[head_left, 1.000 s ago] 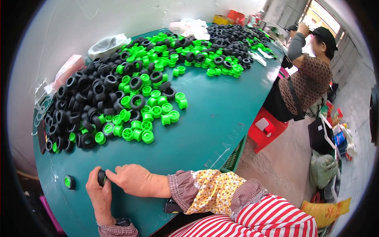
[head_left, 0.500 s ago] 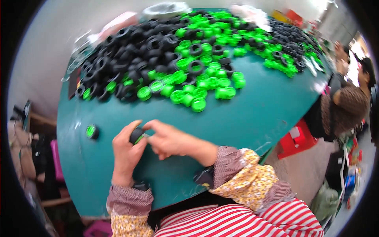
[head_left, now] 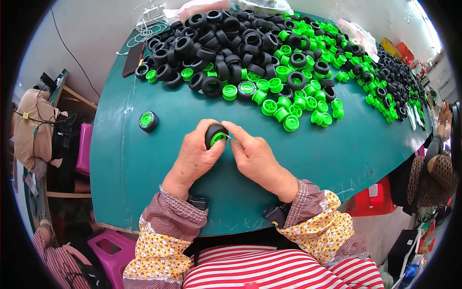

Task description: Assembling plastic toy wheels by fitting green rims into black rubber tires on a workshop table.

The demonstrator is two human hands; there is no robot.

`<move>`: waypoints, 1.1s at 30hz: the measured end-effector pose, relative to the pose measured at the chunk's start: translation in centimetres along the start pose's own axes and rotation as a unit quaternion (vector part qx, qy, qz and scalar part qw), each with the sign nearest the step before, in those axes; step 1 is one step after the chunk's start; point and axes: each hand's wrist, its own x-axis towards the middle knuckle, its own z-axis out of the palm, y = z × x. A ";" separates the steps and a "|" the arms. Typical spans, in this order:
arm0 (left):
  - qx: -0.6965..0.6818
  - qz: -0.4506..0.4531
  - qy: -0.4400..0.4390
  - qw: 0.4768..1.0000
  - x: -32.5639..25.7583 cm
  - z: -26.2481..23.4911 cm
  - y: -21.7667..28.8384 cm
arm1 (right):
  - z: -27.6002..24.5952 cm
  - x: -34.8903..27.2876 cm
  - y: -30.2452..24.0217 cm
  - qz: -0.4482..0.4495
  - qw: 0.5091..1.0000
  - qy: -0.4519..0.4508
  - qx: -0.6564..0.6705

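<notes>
My left hand (head_left: pixel 191 155) is closed round a small toy wheel, its black rubber tyre (head_left: pixel 210 132) fitted around a bright green spoked rim (head_left: pixel 218 139). The left thumb presses along the rim's lower side. Close on the right, my right hand (head_left: pixel 260 158) pinches a thin metal tool (head_left: pixel 228 137), whose tip meets the edge between tyre and rim. The right thumb and fingers hide most of this tool, so its kind is unclear. Left of both hands, another tyre with a green rim inside, a wheel (head_left: pixel 148 121), lies on the green table (head_left: pixel 130 178).
A large heap of loose black tyres (head_left: pixel 231 43) and green rims (head_left: pixel 291 123) spreads over the table's far side. White cables (head_left: pixel 144 31) lie at the back left. A purple stool (head_left: pixel 111 253) and a red stool (head_left: pixel 373 198) flank the table. Another person (head_left: pixel 433 178) sits at far right.
The whole view has shifted, so table and heap sit higher and further right. The wheel's green face shows more now, and my right thumb has come up against the tyre's right side.
</notes>
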 end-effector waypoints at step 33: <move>-0.028 0.038 -0.009 0.999 0.1 0.5 -1.4 | 0.2 -0.1 -1.1 0.022 0.991 -0.020 0.132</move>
